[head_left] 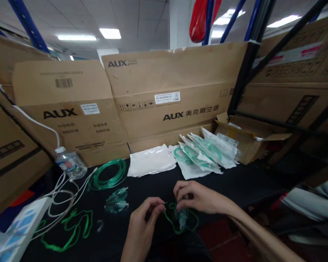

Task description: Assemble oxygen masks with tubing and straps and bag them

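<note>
My left hand (pixel 145 218) is closed in a pinch on one end of a thin green elastic strap (pixel 168 219). From there the strap loops down and round a clear green oxygen mask (pixel 183 217) at the table's front edge. My right hand (pixel 196 196) has its fingers closed on the top of that mask, partly covering it. Left of my hands lie more clear green mask pieces (pixel 117 201) on the black cloth. Behind them is a coil of green tubing (pixel 109 175). Loose green straps (pixel 75 233) lie at the left, near a small clear piece (pixel 100 225).
Several white-backed packets (pixel 188 169) with green tubing lean at the back right, beside a white pouch (pixel 151 162). An open carton (pixel 251 145) stands right of them. A plastic bottle (pixel 75 167), white cables and a power strip (pixel 27 227) occupy the left. Cardboard panels (pixel 175 80) wall the back.
</note>
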The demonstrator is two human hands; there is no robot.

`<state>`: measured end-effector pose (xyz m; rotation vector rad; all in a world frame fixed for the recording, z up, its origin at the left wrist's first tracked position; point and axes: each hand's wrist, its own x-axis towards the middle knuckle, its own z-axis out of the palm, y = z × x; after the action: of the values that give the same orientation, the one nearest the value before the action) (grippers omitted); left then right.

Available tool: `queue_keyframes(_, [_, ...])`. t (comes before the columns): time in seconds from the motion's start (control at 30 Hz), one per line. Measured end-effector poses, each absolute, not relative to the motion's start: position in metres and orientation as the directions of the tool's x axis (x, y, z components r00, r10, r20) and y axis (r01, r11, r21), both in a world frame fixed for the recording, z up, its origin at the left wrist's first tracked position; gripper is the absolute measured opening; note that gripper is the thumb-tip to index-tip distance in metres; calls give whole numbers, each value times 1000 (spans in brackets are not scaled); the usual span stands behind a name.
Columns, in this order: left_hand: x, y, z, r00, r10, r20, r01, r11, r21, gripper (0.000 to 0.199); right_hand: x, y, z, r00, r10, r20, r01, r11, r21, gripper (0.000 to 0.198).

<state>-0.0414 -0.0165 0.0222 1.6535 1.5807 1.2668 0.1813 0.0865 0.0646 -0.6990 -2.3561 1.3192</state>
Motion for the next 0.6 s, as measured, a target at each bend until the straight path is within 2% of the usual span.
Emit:
queue_keyframes(0.07, [-42, -24, 23, -93, 962, 255, 446, -189, 875, 18, 184, 78, 65, -789, 610, 73, 206, 374, -904, 10])
queue_keyframes(0.17, [-46, -26, 27, -50, 950, 310, 450, -255, 856, 15, 185, 66, 67, -756, 653, 55, 143, 247, -958, 16])
queue_keyframes(0.27, [-49, -24, 35, 19, 941, 337, 477, -305, 824, 17, 184, 60, 69, -742, 670, 26, 72, 118, -990, 25])
queue_keyframes(0.37, [-49, -20, 45, 45, 923, 382, 513, -349, 784, 20, 186, 57, 72, -742, 670, 13, 16, 38, -999, 25])
queue_keyframes(0.5, [-52, -10, 55, 229, 868, 441, 529, -491, 692, 12, 191, 60, 79, -754, 656, 3, 8, 14, -1000, 20])
queue_keyframes(0.6, [-51, -1, 60, 324, 828, 459, 513, -561, 649, 8, 195, 65, 82, -755, 655, 28, 29, 76, -997, 19])
